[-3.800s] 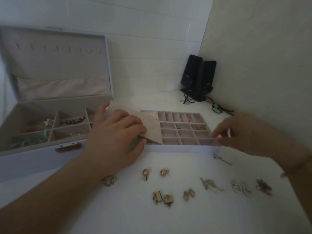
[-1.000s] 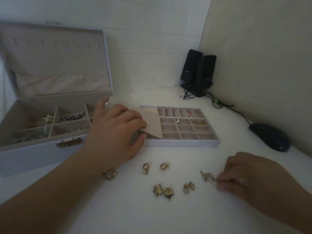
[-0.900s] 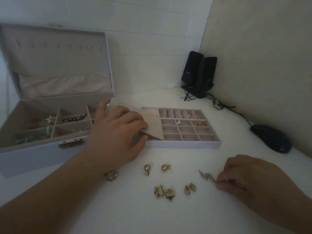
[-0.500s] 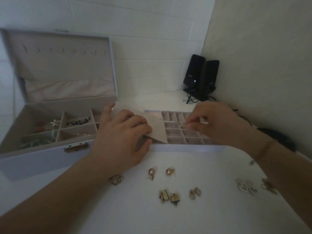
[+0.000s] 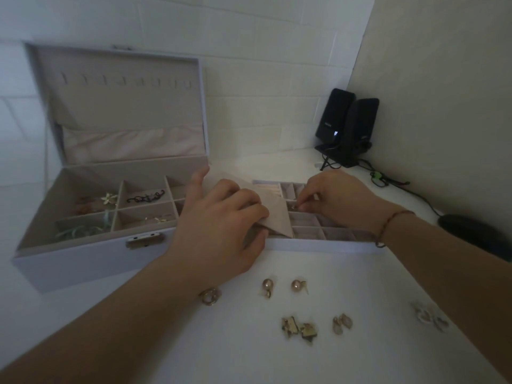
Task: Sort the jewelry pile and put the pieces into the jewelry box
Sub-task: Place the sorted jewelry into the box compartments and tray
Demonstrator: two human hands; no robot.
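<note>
On white table [image 5: 194,342] by wall corner, speakers [image 5: 346,128].

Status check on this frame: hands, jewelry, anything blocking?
Left hand pinning the folded flap. Right hand pinching a small piece over the divided tray. Earrings on the table, unsorted. Nothing blocking.

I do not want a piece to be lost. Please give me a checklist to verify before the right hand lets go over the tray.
1. Right hand is over the tray compartments: ok.
2. Small piece pinched at its fingertips: ok.
3. Target compartment free of other pieces: cannot tell, the hand hides it.
4. Left hand holds the beige flap back, clear of the compartments: ok.
5. Jewelry box lid open: ok.
6. Pearl earrings and other pieces on the table, apart from each other: ok.
</note>
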